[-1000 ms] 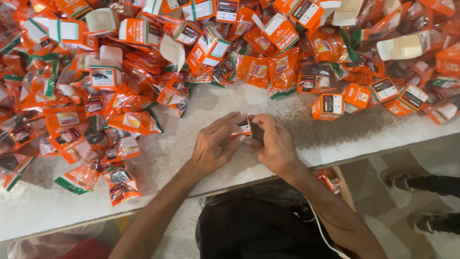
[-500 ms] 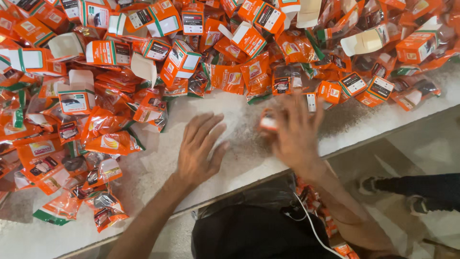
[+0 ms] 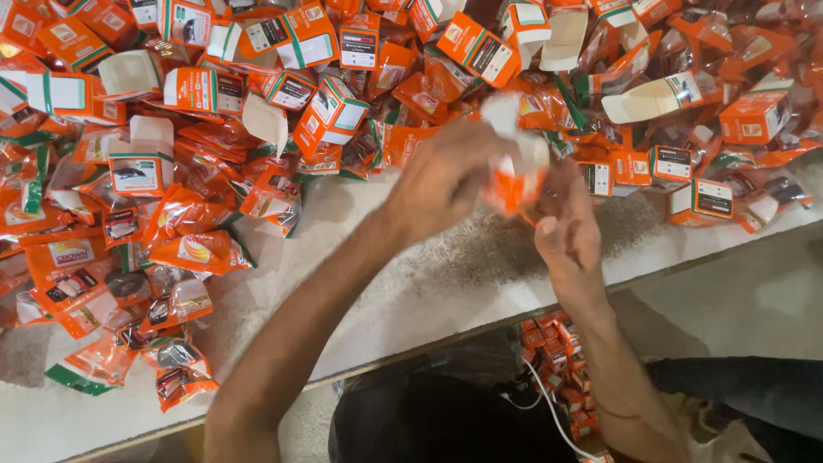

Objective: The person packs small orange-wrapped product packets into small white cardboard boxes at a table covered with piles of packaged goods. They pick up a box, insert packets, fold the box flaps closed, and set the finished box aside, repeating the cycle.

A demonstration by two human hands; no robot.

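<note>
Overhead, head view: left hand (image 3: 446, 176) and right hand (image 3: 561, 231) are both grasping one small orange-and-white carton (image 3: 514, 167) (blurred), each grip closing on it, above the speckled counter (image 3: 411, 283). Heaped orange cartons (image 3: 330, 111) and orange pouches (image 3: 201, 253) are crowding the counter's far side. More cartons (image 3: 557, 360) are lying below its edge.
</note>
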